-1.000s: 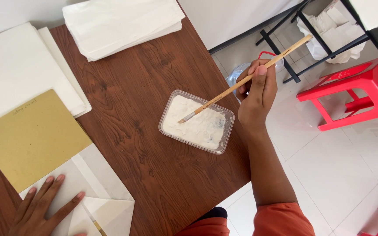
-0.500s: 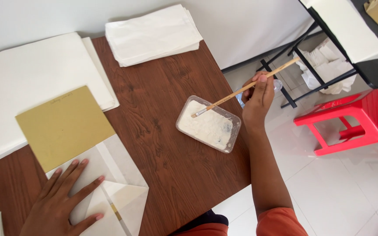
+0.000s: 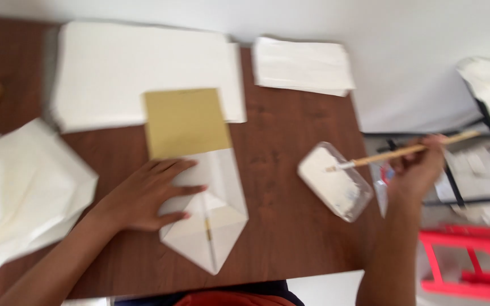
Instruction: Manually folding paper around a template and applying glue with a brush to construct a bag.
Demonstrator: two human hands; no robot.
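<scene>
brown tabletop (image 3: 290, 238) against a pale wall. left hand (image 3: 151, 192) flat, fingers spread, pressing a folded white paper bag (image 3: 214, 226); light, floppy, probably best pinned near the fold; pointed end toward the near edge. right hand (image 3: 418, 167) fingers pinching a thin brush (image 3: 404, 152), tip leftward over the paste tray (image 3: 336, 180).

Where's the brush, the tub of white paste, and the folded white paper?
brush (image 3: 404, 152), head view, middle of its wooden handle
tub of white paste (image 3: 336, 180), head view, the white paste inside
folded white paper (image 3: 222, 218), head view, right flap near the pointed end
</scene>
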